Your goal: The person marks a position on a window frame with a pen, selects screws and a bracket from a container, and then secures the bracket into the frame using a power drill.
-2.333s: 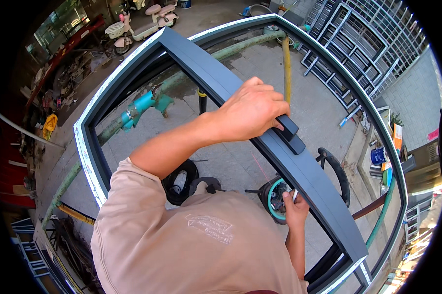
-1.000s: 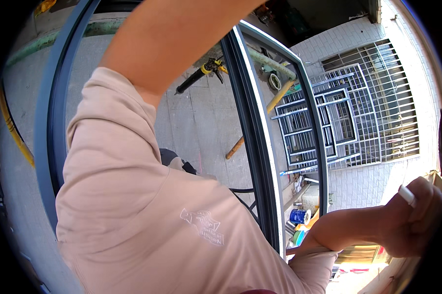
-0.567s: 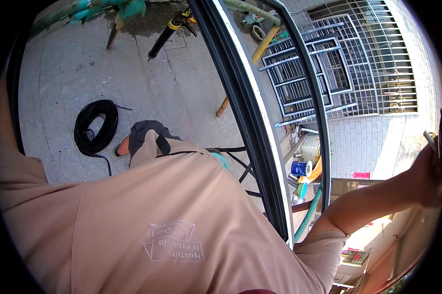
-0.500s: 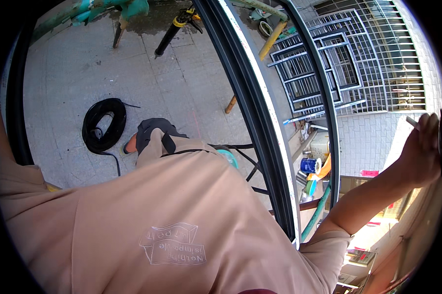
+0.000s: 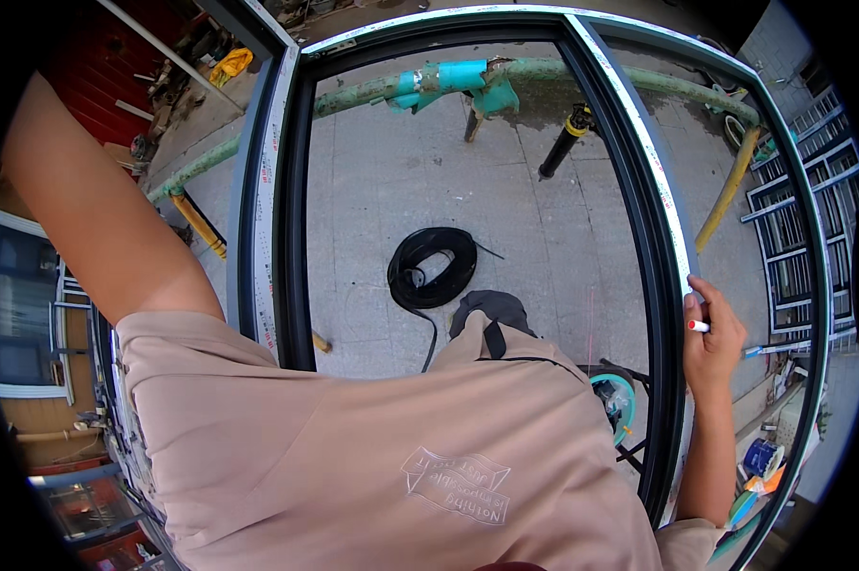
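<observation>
Dark frame (image 5: 639, 190), touching the right grip (image 5: 715, 343).
This grip clasps a red-tipped white stick (image 5: 700, 326), seemingly tucked so fingertips can steady the frame just leftward; the left grip is out of view, its hold impossible to tell.

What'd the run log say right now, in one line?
right hand: holds red-tipped white stick, beside window frame, contact unclear | left hand: out of view | pavement: coiled black strip
</observation>
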The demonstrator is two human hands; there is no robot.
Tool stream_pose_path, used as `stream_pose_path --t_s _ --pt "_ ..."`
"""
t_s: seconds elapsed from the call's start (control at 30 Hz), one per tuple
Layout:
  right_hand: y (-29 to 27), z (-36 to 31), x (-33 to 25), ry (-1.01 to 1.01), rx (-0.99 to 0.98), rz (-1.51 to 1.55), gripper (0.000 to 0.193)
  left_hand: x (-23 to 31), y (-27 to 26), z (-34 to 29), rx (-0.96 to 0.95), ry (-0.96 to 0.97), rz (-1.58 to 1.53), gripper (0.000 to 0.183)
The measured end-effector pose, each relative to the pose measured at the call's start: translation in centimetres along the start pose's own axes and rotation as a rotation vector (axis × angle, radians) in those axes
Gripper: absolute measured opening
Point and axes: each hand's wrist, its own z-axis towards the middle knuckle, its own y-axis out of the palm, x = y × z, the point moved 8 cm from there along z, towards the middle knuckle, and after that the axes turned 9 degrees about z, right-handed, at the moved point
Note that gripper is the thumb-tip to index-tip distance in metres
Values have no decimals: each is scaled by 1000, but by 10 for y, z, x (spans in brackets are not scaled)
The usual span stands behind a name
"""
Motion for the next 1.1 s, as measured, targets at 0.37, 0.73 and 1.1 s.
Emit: stream_pose_path --t_s 0.37,0.73,1.1 --pt "19 -11 -9 -217 -63 -57 22 58 -7 27 200 -62 73 51" --pt "17 -13 -5 -172 -86 2 22 131 12 2 368 36 60 35" --pt "11 -11 -5 -118 -75 -127 28 39 149 -171 -169 -77 -321 33"
